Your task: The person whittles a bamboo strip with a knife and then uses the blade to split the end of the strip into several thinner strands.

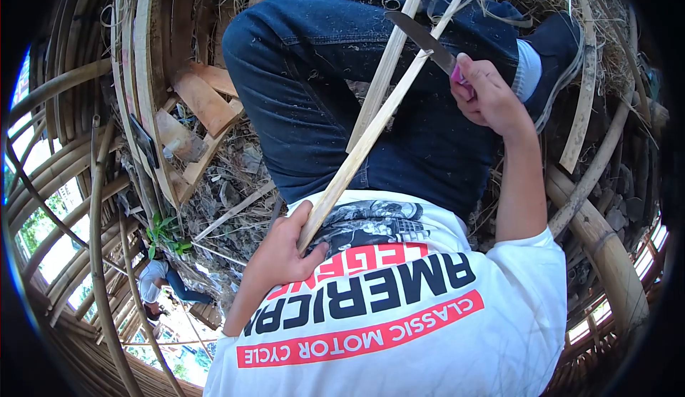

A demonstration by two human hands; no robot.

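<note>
My left hand (284, 248) is closed around the near end of a pale bamboo strip (371, 134), close against my shirt. The strip slants up and away across my lap to the shavings by my far leg. My right hand (490, 96) grips a knife (424, 39) by its pink handle. Its blade points up and to the left, overlapping the held strip near the strip's far part. A second bamboo strip (386, 76) lies across my jeans beside the first, its far end near the knife tip.
Thin fibrous shavings (549, 37) are heaped around my shoe. Wood blocks (207, 101) and a phone (143, 141) are at the left. A thick bamboo pole (603, 243) runs along the right. Curved bamboo slats (68, 165) surround me; another person (168, 281) is beyond them.
</note>
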